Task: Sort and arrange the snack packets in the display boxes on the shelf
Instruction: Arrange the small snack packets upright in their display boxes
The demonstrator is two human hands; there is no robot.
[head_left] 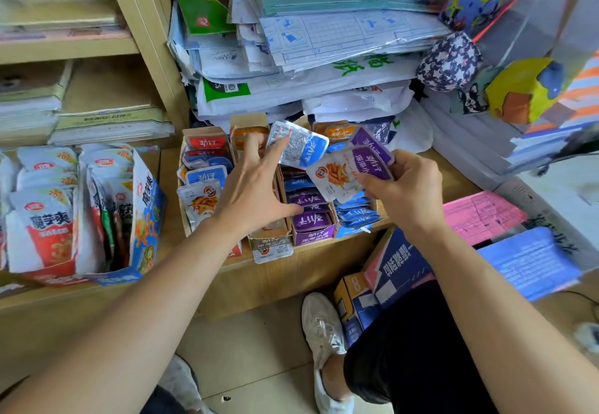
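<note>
Left hand point(256, 187) was spread, fingers mostly straight, index tip touching the left edge of a blue packet point(303, 148). No closed pinch was visible, so I read it as a touch, not a hold. Right hand point(408, 196) gripped a purple packet point(350, 170), thumb on its face and fingers curled behind. There was at least one more purple behind that; count unclear. The blue packet overlapped the purple one just above the right thumb, so it may have been part of the same fan.

Destinations: purple box point(312, 237) sat just under the left thumb tip, and the blue row point(355, 214) lay directly below the right fingers.

Judgement on doing the step well:
- Close thumb and index on the blue packet before the right hand eases off, or it drops between boxes.
- Peel one packet at a time.
- Match colour to row and slot it label-forward, upright, same as its neighbours.
- The leftmost box point(186, 219), beyond the left little finger, showed mixed red and blue, so it needed a pass too.
</note>
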